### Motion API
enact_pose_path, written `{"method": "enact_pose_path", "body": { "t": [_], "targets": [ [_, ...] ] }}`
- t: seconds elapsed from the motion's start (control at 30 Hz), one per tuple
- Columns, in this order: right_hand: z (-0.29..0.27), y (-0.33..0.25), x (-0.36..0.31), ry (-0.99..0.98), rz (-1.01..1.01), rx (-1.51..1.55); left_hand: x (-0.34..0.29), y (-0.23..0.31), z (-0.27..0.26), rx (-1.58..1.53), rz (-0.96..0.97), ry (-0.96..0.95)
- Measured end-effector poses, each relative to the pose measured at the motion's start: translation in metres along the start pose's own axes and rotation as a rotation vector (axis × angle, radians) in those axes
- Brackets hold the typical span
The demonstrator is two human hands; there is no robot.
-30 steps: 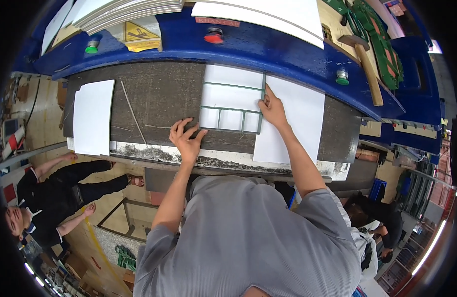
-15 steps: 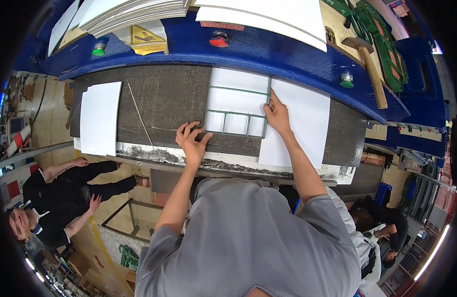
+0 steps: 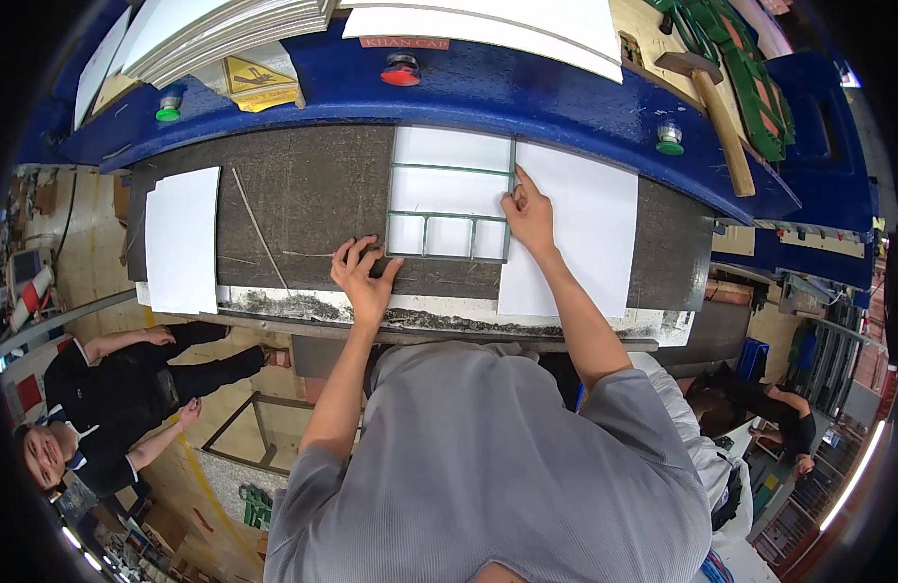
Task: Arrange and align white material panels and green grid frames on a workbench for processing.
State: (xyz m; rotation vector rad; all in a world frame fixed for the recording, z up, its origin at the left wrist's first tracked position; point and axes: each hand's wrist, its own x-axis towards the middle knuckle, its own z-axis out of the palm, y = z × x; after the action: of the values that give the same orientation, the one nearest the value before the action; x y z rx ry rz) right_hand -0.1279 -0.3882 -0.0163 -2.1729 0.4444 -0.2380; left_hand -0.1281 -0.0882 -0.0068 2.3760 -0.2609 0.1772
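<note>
A thin green rectangular frame with dividers (image 3: 449, 213) lies on the dark worktop (image 3: 303, 185), with white sheet showing through its openings. My right hand (image 3: 530, 216) is at the frame's right rim, its index finger stretched along the outer side and its thumb over the edge. Near the lower left corner, my left hand (image 3: 363, 282) has its fingers spread and its thumb tip at the corner. A large white sheet (image 3: 580, 243) lies partly under my right forearm, beside the frame.
Another white sheet (image 3: 182, 238) and a thin strip (image 3: 259, 228) lie at left. Behind the worktop runs a blue machine edge with a red button (image 3: 400, 70) and green buttons. A hammer (image 3: 726, 131) and stacked boards (image 3: 225, 39) rest above. Two people are nearby, left and right.
The whole view has shifted slightly. My hands keep nearly the same places on the frame. The person at the right has changed posture, with an arm now reaching outward.
</note>
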Motion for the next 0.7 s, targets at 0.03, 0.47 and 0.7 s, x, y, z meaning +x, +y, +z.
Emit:
{"method": "enact_pose_path", "body": {
  "t": [0.03,0.47,0.7],
  "targets": [
    [0.001,0.001,0.000,-0.001,0.001,0.000,0.000,0.000,0.000,0.004,0.006,-0.003],
    [-0.017,-0.002,-0.021,0.246,0.070,0.180,0.002,0.009,-0.009,0.068,0.073,-0.027],
    [-0.111,-0.022,-0.002,0.652,0.066,0.428,-0.006,0.009,-0.015,-0.015,0.131,-0.061]
  ]
}}
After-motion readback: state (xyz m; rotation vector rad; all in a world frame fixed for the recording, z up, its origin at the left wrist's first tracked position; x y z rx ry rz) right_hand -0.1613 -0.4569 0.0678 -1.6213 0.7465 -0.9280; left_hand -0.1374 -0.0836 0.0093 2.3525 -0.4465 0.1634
